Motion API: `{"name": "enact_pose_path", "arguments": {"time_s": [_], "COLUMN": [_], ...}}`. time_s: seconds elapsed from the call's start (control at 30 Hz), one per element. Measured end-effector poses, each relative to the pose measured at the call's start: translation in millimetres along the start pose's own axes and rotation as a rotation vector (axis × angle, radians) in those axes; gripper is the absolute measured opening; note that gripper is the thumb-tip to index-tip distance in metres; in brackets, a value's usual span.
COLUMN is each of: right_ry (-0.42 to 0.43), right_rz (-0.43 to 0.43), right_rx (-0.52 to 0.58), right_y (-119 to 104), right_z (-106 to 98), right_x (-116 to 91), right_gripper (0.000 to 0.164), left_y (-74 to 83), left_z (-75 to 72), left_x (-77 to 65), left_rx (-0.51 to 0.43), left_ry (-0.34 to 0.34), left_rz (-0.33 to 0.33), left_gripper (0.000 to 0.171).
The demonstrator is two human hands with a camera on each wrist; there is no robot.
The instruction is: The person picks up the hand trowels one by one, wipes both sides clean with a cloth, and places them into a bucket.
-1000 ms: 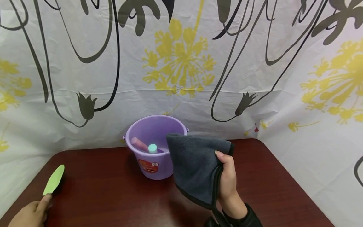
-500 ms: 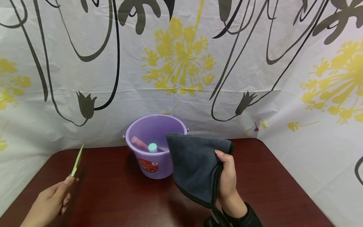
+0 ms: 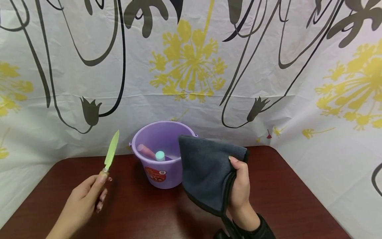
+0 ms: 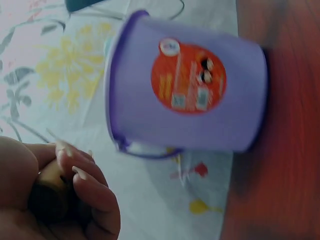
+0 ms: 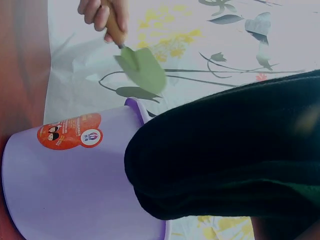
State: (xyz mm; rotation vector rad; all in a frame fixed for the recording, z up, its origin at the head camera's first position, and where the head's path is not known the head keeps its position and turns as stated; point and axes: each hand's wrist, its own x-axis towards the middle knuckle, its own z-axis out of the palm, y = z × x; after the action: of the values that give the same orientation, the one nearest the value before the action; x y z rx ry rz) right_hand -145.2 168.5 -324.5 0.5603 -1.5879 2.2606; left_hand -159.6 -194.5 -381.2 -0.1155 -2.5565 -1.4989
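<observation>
The person's left hand (image 3: 85, 196) was curled round the handle of a small garden trowel with a leaf-shaped, light green blade (image 3: 111, 149) and a brown wooden handle (image 5: 114, 25), the thumb lying along the wood. The trowel was held in the air to the left of the bucket and apart from it, blade upward and leaning a little toward the right in the head view. The left wrist view showed the dark butt of the handle inside the bent fingers (image 4: 97, 192).

The right hand (image 3: 239, 186), coming out of a black sleeve (image 3: 264, 230), pinched a folded dark grey plush cloth with black edging (image 3: 206, 172) by its right side, thumb on the near face. The cloth was raised over the counter and hid the right part of the bucket from the head view; whether the two touched could not be told.

The light purple plastic bucket (image 3: 173, 177) stood upright on a dark reddish-brown wooden counter (image 3: 128, 212), near its back edge, with a round red sticker (image 3: 156, 174) on its front. Inside lay a pink rounded stick-like object (image 3: 146, 151) and something with a mint-green round top (image 3: 160, 155). Behind hung a white sheet (image 3: 137, 93) printed with grey stems and yellow flowers.
</observation>
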Motion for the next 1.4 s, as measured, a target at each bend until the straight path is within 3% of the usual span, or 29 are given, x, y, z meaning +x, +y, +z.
{"name": "enact_pose_path", "arguments": {"time_s": [0.27, 0.43, 0.57, 0.73, 0.83, 0.93, 1.07, 1.17, 1.3, 1.4], "right_ry": [0.004, 0.093, 0.132, 0.008, -0.034, -0.014, -0.001, -0.008, 0.001, 0.006], "right_rz": [0.023, 0.105, 0.151, 0.144, 0.156, 0.184, 0.220, 0.256, 0.332, 0.365], "right_rx": [0.031, -0.029, -0.046, 0.060, 0.068, 0.023, -0.017, -0.012, 0.014, 0.037], "right_y": [-2, -6, -7, -6, -5, -5, -5, -5, -3, -1], "right_z": [0, 3, 4, 3, 3, 5, 7, 8, 10, 11], "right_x": [1, 1, 1, 1, 1, 0, -3, -5, -8, -9], "right_gripper": [0.044, 0.040, 0.038, 0.045, 0.046, 0.046, 0.048, 0.048, 0.047, 0.048], "left_y": [35.5, 55.5, 70.4, 82.9, 89.3, 95.5, 103.8, 108.9, 112.3, 112.8], "left_z": [24.9, 39.1, 50.2, 64.8, 72.8, 80.6, 88.8, 93.5, 99.4, 103.1], "left_x": [-1.0, -4.5, -6.8, -11.3, -14.1, -14.6, -13.2, -12.5, -12.7, -13.5], "left_rx": [-0.115, -0.198, -0.120, -0.029, -0.022, -0.027, -0.124, -0.192, -0.132, -0.070], "left_ry": [-0.033, -0.032, 0.014, 0.003, -0.012, -0.001, -0.040, -0.107, -0.107, -0.033], "left_rz": [0.053, 0.069, 0.114, 0.210, 0.194, 0.174, 0.143, 0.111, 0.134, 0.182], "left_gripper": [0.027, 0.022, 0.018, 0.009, 0.013, 0.013, 0.012, 0.013, 0.011, 0.009]}}
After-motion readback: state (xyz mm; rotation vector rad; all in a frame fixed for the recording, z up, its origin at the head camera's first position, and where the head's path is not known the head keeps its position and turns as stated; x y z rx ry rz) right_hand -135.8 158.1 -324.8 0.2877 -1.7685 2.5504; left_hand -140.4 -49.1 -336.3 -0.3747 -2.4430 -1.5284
